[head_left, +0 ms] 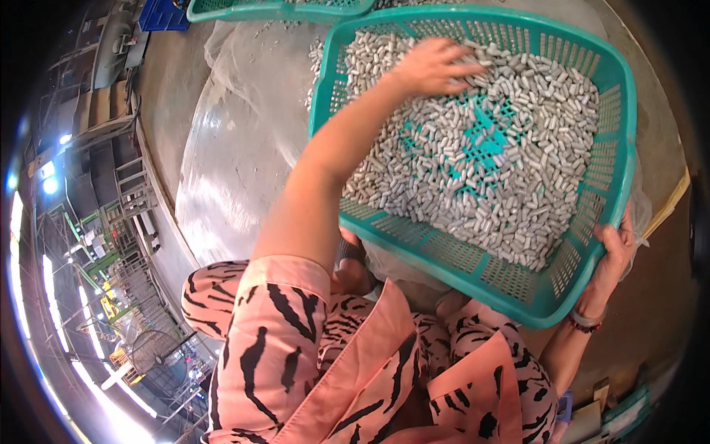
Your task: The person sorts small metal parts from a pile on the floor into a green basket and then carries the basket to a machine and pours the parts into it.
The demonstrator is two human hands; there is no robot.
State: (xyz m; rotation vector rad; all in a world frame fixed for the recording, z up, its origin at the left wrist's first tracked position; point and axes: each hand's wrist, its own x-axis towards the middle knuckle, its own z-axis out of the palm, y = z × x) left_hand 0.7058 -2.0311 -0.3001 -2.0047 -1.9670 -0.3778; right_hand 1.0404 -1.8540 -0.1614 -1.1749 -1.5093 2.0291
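A green plastic basket point(632, 140) with slotted walls stands in front of me, tilted in the view. Many small grey-white capsule-shaped pieces point(532, 214) cover most of its floor, and the green mesh bottom shows through in the middle. My left hand point(438, 68) reaches over to the far side of the basket, its fingers spread on top of the pieces. At the near right corner, my right hand point(614, 255) grips the basket's rim, thumb on the upper side. The right fingers are partly hidden under the rim.
Clear plastic sheeting point(229, 148) lies on the floor to the left, with a few loose pieces near the basket. A second green basket point(281, 10) and a blue bin point(163, 15) are at the far left. A standing fan point(153, 348) and metal racks are farther off.
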